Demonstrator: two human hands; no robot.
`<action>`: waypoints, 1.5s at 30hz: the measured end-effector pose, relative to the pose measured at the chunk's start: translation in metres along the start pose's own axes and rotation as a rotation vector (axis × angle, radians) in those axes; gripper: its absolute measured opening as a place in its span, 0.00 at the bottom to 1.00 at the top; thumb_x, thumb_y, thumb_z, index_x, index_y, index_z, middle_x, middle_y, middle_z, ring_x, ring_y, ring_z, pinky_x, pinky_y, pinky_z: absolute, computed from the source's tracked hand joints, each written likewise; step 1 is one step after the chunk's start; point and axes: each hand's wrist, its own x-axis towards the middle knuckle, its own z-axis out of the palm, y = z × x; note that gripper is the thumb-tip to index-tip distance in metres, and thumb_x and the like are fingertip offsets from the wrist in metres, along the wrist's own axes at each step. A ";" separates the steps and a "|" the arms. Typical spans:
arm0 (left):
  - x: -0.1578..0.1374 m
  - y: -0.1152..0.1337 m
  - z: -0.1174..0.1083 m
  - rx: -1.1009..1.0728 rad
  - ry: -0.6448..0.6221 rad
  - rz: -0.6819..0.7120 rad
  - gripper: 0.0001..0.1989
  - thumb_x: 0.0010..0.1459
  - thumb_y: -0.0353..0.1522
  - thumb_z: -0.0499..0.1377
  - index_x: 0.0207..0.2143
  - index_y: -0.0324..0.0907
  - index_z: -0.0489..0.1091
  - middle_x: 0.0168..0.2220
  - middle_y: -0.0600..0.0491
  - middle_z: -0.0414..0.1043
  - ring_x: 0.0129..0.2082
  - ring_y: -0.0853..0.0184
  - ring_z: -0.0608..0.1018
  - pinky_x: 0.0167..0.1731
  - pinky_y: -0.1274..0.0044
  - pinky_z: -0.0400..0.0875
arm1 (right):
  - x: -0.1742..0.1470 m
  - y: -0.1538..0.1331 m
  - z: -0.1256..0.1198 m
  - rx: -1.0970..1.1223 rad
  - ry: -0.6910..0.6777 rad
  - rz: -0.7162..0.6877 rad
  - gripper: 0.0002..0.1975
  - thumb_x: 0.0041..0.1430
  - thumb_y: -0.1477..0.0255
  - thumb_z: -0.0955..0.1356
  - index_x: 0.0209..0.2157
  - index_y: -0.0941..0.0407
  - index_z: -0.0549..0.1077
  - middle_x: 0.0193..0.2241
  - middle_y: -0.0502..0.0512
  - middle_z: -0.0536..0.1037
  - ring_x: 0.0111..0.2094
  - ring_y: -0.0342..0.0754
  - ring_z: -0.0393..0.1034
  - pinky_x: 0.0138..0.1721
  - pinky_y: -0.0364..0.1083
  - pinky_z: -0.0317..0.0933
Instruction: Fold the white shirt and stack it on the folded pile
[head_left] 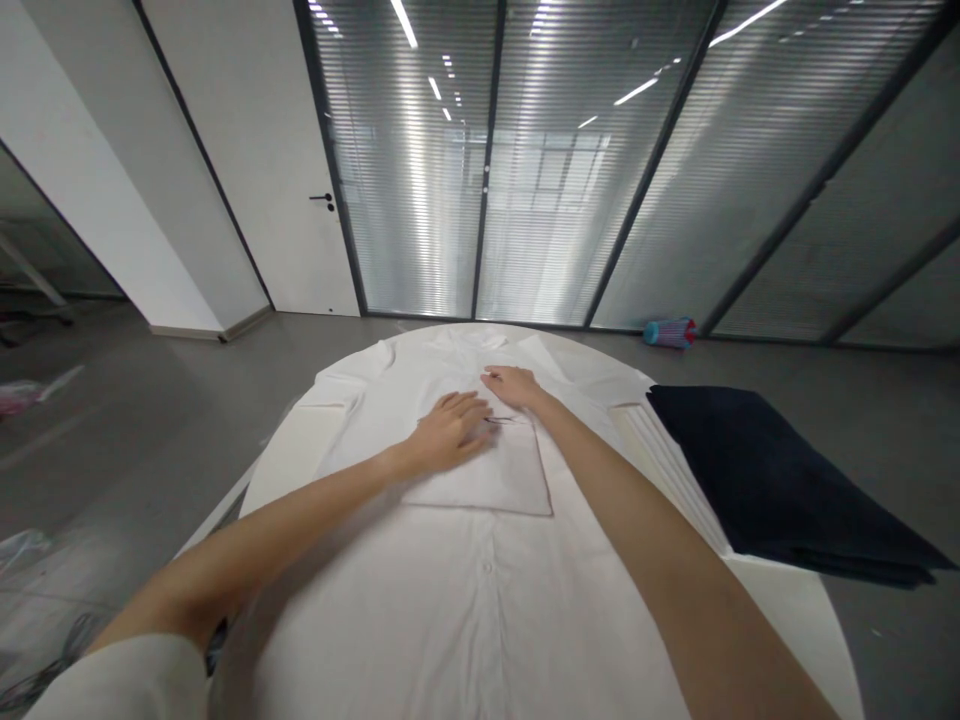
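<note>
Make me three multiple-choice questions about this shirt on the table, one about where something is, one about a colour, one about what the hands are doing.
1. Where does the dark folded cloth lie?
A. On the right side of the table
B. On the floor by the door
C. Under the white shirt's collar

2. What colour is the shirt spread on the table?
A. Blue
B. White
C. Grey

3. How are the hands placed?
A. Both raised in the air
B. One holds the dark cloth
C. Both rest on the shirt near its chest pocket

Answers:
1. A, the dark cloth sits at the table's right edge, beside the shirt.
2. B, the buttoned shirt is plain white.
3. C, the left hand lies flat at the top of the pocket and the right hand rests just beyond it.
</note>
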 end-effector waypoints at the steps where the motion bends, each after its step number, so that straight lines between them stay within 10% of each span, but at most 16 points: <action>1: -0.009 0.011 -0.002 -0.037 -0.040 0.041 0.23 0.70 0.43 0.49 0.62 0.46 0.65 0.65 0.46 0.64 0.68 0.58 0.61 0.66 0.61 0.54 | 0.005 0.002 -0.002 0.001 -0.027 -0.008 0.25 0.71 0.57 0.58 0.60 0.53 0.70 0.57 0.62 0.74 0.56 0.58 0.68 0.56 0.55 0.58; 8: -0.039 0.043 0.001 -0.114 -0.233 0.041 0.29 0.71 0.47 0.43 0.68 0.46 0.57 0.69 0.45 0.54 0.70 0.54 0.56 0.67 0.56 0.52 | 0.010 0.003 0.007 -0.029 -0.070 -0.055 0.26 0.69 0.56 0.61 0.63 0.53 0.68 0.61 0.67 0.65 0.59 0.64 0.61 0.56 0.57 0.57; 17: -0.020 0.032 -0.002 -0.048 -0.121 -0.125 0.31 0.69 0.50 0.46 0.66 0.42 0.59 0.69 0.43 0.55 0.69 0.51 0.56 0.66 0.54 0.49 | 0.010 0.000 0.002 0.021 -0.046 -0.022 0.26 0.68 0.54 0.62 0.58 0.56 0.70 0.59 0.66 0.69 0.59 0.63 0.63 0.56 0.58 0.57; 24: -0.020 0.037 -0.008 -0.044 0.000 0.038 0.19 0.69 0.42 0.52 0.52 0.42 0.73 0.56 0.44 0.71 0.55 0.54 0.72 0.54 0.61 0.66 | 0.005 -0.014 -0.055 0.067 0.021 -0.073 0.17 0.60 0.63 0.72 0.48 0.54 0.71 0.51 0.56 0.78 0.52 0.53 0.71 0.50 0.48 0.59; 30: -0.015 0.031 -0.002 -0.247 -0.003 0.081 0.16 0.70 0.37 0.51 0.50 0.39 0.74 0.48 0.45 0.75 0.49 0.60 0.76 0.52 0.69 0.69 | -0.082 -0.051 -0.097 -0.122 0.272 -0.351 0.09 0.61 0.67 0.72 0.39 0.55 0.71 0.37 0.53 0.79 0.39 0.52 0.72 0.41 0.47 0.54; 37: -0.047 0.064 -0.022 -0.103 -0.100 0.223 0.20 0.69 0.41 0.52 0.53 0.36 0.71 0.48 0.41 0.77 0.49 0.55 0.78 0.52 0.66 0.70 | -0.176 -0.066 -0.058 -0.398 0.405 -0.584 0.07 0.66 0.78 0.65 0.43 0.56 0.73 0.35 0.56 0.76 0.39 0.53 0.68 0.43 0.51 0.52; 42: -0.065 0.068 -0.005 0.038 -0.168 0.196 0.25 0.69 0.47 0.48 0.41 0.38 0.77 0.34 0.45 0.80 0.32 0.60 0.82 0.36 0.73 0.75 | -0.197 -0.054 -0.025 -0.402 0.462 -0.730 0.11 0.66 0.78 0.64 0.48 0.58 0.74 0.35 0.58 0.75 0.38 0.54 0.65 0.41 0.51 0.55; 45: -0.067 0.066 -0.002 0.042 -0.108 0.228 0.26 0.68 0.49 0.50 0.45 0.37 0.76 0.39 0.43 0.80 0.39 0.58 0.82 0.40 0.72 0.75 | -0.199 -0.049 -0.016 -0.319 0.529 -0.697 0.12 0.67 0.77 0.64 0.49 0.58 0.74 0.35 0.58 0.75 0.38 0.53 0.64 0.41 0.51 0.56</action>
